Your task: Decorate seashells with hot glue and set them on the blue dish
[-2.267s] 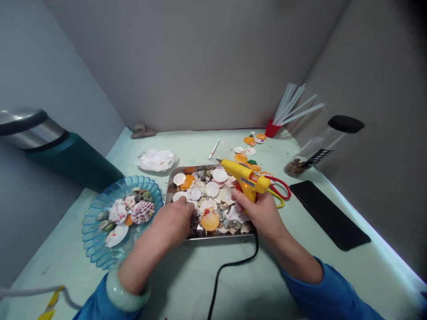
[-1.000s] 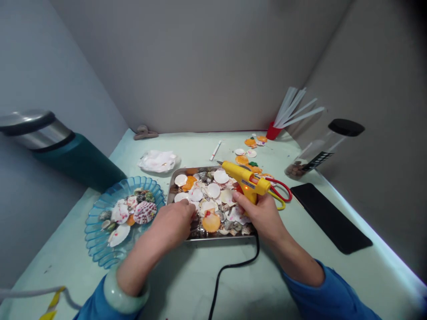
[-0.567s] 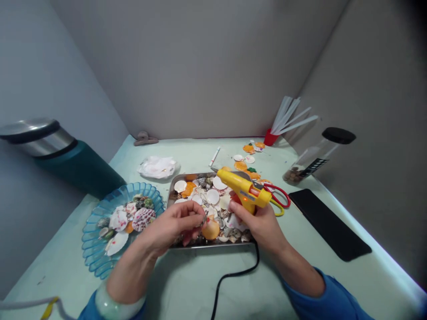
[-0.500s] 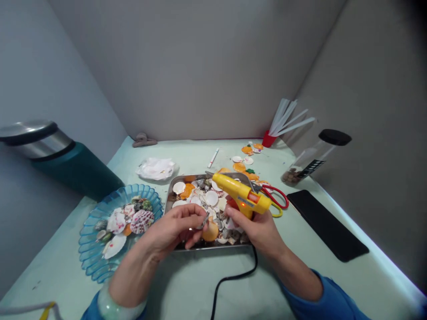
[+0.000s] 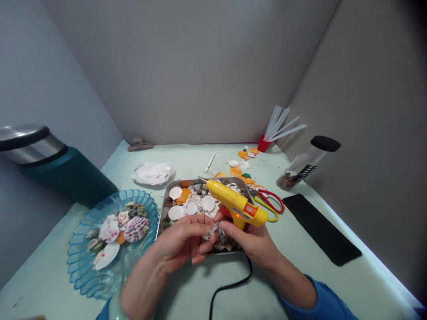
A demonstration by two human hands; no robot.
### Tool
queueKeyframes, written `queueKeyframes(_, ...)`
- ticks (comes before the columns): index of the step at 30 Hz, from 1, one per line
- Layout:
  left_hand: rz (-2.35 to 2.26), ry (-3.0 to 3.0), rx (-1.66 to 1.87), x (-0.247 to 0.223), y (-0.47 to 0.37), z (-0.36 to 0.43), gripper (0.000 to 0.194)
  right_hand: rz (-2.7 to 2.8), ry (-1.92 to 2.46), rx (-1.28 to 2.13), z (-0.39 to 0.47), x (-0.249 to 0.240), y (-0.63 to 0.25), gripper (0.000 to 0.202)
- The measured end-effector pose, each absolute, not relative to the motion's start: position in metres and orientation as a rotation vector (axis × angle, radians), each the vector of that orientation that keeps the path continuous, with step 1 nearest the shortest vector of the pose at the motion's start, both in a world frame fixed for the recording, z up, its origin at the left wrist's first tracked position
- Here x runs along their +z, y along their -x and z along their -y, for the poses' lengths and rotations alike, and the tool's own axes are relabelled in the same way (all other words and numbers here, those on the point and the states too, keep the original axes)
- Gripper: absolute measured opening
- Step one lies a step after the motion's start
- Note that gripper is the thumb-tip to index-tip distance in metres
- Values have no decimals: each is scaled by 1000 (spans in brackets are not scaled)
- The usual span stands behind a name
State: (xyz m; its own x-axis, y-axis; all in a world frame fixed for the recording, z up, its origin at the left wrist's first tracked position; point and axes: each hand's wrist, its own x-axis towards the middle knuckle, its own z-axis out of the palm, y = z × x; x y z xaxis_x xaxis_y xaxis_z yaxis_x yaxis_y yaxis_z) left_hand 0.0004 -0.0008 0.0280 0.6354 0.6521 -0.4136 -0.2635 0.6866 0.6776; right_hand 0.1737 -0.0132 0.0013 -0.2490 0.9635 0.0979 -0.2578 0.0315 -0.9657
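A small greyish shell is pinched between the fingertips of my left hand, over the front edge of a metal tray. My right hand holds a yellow glue gun, its nozzle pointing up and left and a red light glowing on its side. The thumb and index finger of my right hand touch the same small shell. White, orange and grey shells fill the tray beneath. A black cord runs from under the right hand toward me.
At left are a blue scalloped plate of shells and a teal bottle. Behind the tray lie a white plastic bundle and a marker. Scissors, a black phone, a jar and a red cup of sticks stand or lie right.
My hands have come together, and the right fingertips now touch the small shell in the left. The glue gun has shifted slightly left. The whole view has moved a little.
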Motion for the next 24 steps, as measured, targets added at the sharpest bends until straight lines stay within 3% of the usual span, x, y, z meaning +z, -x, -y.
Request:
queueKeyframes(4, -699, -613, 586, 28, -3, 4, 9, 1198, 850, 1512, 12, 3, -173, 16)
queueKeyframes(12, -937, -761, 805, 17, -4, 4, 6, 1185, 984, 1256, 6, 8, -174, 18)
queueKeyframes(18, -1134, -1126, 852, 20, -8, 9, 24, 1064, 1005, 1271, 5, 7, -170, 24)
queueKeyframes(24, -1190, -1149, 961, 14, -10, 10, 25, 997, 990, 1322, 9, 7, -163, 24)
